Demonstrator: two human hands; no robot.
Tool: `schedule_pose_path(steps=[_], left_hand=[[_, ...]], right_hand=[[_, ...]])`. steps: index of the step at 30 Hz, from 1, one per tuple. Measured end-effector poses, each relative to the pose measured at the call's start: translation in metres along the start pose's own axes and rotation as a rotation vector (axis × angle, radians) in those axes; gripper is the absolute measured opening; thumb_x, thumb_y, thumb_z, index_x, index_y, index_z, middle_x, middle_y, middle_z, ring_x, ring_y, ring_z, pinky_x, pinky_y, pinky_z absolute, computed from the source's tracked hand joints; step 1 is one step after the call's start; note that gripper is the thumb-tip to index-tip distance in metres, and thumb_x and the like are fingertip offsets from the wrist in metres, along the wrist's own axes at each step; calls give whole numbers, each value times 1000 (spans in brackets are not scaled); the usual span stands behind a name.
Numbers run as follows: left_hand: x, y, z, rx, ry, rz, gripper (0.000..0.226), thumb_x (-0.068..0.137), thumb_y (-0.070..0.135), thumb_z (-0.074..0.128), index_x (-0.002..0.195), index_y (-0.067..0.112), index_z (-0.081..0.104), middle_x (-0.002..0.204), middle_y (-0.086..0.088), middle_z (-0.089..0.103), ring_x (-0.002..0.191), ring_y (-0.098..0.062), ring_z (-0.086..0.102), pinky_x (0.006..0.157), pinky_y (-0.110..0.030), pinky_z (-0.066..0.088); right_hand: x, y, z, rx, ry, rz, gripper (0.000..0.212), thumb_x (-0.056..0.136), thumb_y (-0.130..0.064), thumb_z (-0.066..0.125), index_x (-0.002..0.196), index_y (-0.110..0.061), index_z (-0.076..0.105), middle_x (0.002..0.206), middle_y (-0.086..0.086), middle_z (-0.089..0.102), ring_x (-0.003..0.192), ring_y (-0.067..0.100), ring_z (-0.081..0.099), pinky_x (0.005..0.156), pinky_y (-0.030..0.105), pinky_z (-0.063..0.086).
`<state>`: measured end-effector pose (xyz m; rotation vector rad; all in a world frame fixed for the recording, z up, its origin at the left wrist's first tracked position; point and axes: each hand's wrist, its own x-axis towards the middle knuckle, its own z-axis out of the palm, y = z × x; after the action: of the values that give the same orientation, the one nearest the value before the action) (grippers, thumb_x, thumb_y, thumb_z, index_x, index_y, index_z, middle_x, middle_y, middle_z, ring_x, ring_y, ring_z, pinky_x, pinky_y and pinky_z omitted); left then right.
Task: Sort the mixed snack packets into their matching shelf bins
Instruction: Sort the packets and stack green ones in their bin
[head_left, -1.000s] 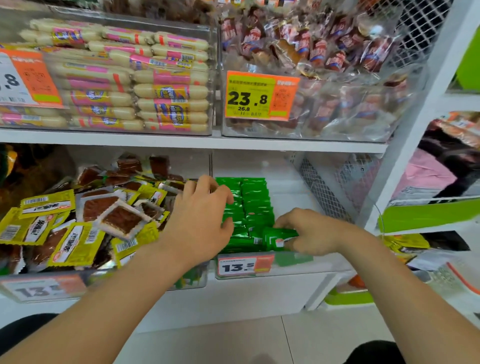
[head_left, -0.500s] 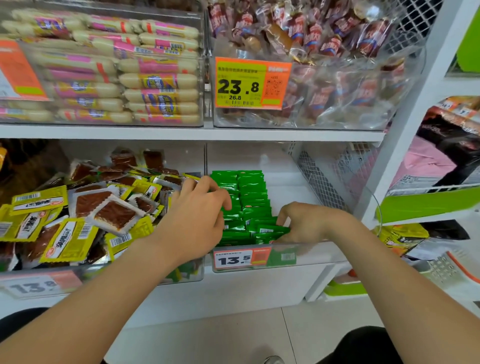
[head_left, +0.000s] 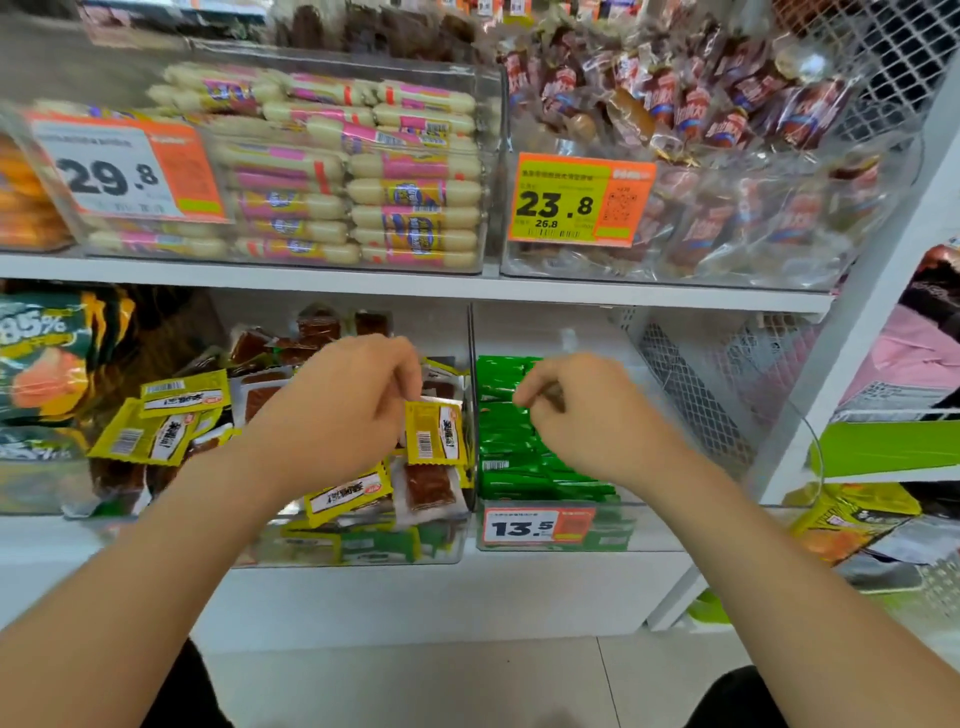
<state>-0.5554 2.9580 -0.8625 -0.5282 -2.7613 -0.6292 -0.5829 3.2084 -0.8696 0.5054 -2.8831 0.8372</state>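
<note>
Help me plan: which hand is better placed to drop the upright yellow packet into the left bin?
Probably left: the left hand pinches that yellow packet over the left bin; the right hand hovers over the green packets.

Head view, forward-down, close to shelf bins (head_left: 358, 551)

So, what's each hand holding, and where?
Left hand pinches a yellow packet by its top edge; right hand is curled, nothing visible in its grip.
</note>
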Motion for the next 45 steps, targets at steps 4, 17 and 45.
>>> schedule_pose_path(steps=[4,17,45], left_hand=[[-22,-26,-24,18,-183,17,40,68,64,83,92,42,58,96,18,53,94,-5,50,78,-29,46],[-31,-82,-26,211,-371,45,57,74,72,76,128,66,56,133,29,39,120,-6,27,107,-43,33],[-17,-108,-26,93,-115,-11,44,77,76,68,113,50,73,115,25,64,107,-4,59,102,-49,49]], right_hand=[[-1,-37,10,57,-110,-207,29,84,-5,66,95,-30,76,81,-18,66,72,-4,62,65,14,48],[22,-63,36,-337,-491,-437,58,70,-52,90,123,-42,70,125,-8,61,121,17,55,99,41,49],[55,-79,71,25,-11,-250,24,96,-10,72,105,-25,54,100,-9,64,87,7,59,77,29,48]])
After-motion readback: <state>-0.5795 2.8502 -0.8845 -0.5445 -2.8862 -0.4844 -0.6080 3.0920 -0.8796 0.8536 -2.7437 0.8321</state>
